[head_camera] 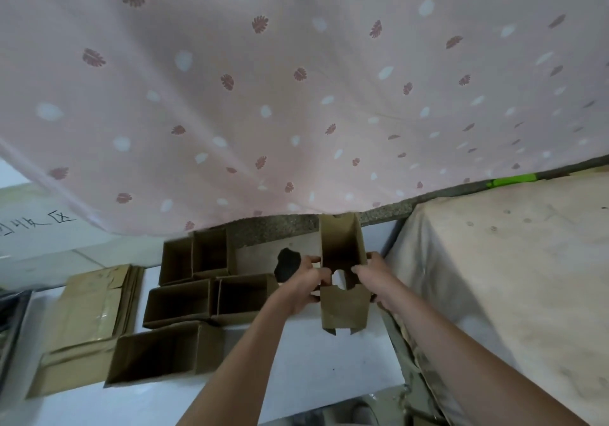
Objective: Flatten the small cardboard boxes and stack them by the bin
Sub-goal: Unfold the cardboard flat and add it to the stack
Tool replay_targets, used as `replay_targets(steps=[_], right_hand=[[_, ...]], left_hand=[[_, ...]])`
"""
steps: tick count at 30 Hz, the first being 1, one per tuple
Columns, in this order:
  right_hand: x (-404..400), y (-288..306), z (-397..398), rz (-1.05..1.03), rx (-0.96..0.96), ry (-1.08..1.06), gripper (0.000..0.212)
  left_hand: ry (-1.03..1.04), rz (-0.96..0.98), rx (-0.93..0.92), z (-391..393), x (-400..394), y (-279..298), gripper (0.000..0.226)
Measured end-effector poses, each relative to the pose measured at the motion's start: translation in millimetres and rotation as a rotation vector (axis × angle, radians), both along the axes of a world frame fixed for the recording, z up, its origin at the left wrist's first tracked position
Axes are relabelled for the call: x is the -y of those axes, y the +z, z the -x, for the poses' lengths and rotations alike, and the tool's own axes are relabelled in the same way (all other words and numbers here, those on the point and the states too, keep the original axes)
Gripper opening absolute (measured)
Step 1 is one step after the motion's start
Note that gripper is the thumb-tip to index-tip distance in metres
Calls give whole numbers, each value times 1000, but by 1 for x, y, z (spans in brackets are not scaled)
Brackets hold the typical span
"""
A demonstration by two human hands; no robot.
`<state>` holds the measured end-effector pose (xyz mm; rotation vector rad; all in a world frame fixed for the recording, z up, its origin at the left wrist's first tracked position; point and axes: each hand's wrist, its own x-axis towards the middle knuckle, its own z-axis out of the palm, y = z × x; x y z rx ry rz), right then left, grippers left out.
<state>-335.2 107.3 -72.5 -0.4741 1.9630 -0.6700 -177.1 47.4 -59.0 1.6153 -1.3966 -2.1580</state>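
While five small cartons wait open on the pale floor (pixel 316 353), a person holds a sixth cardboard box (pixel 342 280) between both hands, its long axis running straight away from the body toward the pink leaf-print curtain (pixel 263 96). The box sits between the palms, so neither hand is nearer: the left hand (pixel 304 285) grips its left wall, the right hand (pixel 372 274) its right wall, and both thumbs curl over the near rim beside the notched front flap (pixel 344 307), which hangs down toward the camera. Both forearms reach forward and converge on the box, wrists roughly level. Judging by this grip, pressing the two side walls across that axis is what would collapse the carton; the interior looks open at the far end, though whether the bottom flaps are released cannot be told. To the left lie the unflattened boxes (pixel 204 290), clustered and touching, and beyond them a stack of flattened cardboard (pixel 89 313) lies on the floor. A dark irregular patch (pixel 286 266) shows just beside the left hand. At right stands a cloth-covered surface (pixel 510 277). No bin is plainly identifiable, so most of the job appears to remain.
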Motion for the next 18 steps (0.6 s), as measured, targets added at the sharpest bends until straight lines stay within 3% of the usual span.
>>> replay_targets(steps=[6,11,14,18], right_hand=[[-16,3,2,99,-348,384,57],[-29,1,7,210,-636,615,71],[-37,-3,15,278,-703,751,83],[-41,-6,20,370,-820,996,108]], left_hand=[[187,-188,-107,-5,3,-4,71],[506,-309,-265,-27,25,-13,89],[435,-424,-232,-48,42,-14,95],[216,-326,31,-47,54,-10,96]])
